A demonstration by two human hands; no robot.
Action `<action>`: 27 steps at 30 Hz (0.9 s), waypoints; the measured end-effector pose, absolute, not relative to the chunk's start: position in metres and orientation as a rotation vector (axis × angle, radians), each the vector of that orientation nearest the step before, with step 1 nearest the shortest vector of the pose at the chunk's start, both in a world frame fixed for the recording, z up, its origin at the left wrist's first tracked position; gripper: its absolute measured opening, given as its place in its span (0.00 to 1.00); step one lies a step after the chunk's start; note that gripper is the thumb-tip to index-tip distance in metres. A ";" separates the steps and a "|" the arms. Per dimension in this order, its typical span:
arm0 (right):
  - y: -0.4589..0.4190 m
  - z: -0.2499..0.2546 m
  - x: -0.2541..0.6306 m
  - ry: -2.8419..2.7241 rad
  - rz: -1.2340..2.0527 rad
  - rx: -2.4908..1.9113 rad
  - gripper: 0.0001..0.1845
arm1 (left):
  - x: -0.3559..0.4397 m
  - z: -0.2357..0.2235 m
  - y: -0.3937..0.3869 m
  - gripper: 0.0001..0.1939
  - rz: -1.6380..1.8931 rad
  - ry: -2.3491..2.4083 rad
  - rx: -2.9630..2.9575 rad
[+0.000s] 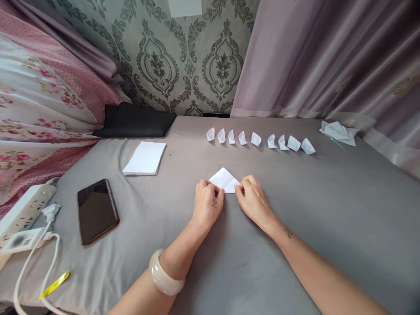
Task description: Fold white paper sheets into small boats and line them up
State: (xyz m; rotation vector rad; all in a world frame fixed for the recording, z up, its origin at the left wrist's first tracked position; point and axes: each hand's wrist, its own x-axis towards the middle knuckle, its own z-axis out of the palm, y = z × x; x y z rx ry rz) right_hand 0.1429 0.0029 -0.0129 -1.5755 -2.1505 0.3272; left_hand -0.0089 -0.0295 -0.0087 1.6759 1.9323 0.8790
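Note:
A white sheet folded into a triangle (225, 178) lies on the grey bedsheet (295, 227) in front of me. My left hand (207, 204) pinches its lower left edge, fingers curled. My right hand (252, 201) pinches the lower right corner the same way. A pale bangle (164, 275) circles my left wrist. Beyond the triangle, a row of several small folded white paper pieces (260, 141) stands in a line.
A stack of white paper (145, 158) lies left of centre, a dark phone (96, 210) nearer left, a power strip with plug and cable (26, 214) at the left edge. A black cloth (134, 123), floral bedding (39, 109), crumpled paper (338, 132) and curtains (328, 57) border the area.

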 end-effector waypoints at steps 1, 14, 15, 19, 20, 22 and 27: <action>0.003 -0.013 0.143 -2.150 0.327 -1.576 0.11 | -0.009 -0.009 -0.029 0.08 0.882 1.930 1.666; 0.005 -0.012 0.142 -2.167 0.338 -1.603 0.10 | -0.011 -0.010 -0.030 0.07 0.875 1.928 1.647; 0.005 -0.012 0.143 -2.167 0.337 -1.598 0.10 | -0.011 -0.010 -0.029 0.07 0.873 1.935 1.644; 0.006 -0.014 0.143 -2.166 0.341 -1.588 0.10 | -0.014 -0.011 -0.028 0.05 0.880 1.944 1.635; 0.006 -0.014 0.144 -2.168 0.343 -1.588 0.09 | -0.014 -0.011 -0.028 0.04 0.880 1.937 1.629; 0.007 -0.013 0.144 -2.175 0.348 -1.588 0.09 | -0.014 -0.011 -0.028 0.04 0.878 1.924 1.608; 0.006 -0.011 0.144 -2.181 0.364 -1.583 0.10 | -0.017 -0.008 -0.028 0.03 0.878 1.901 1.542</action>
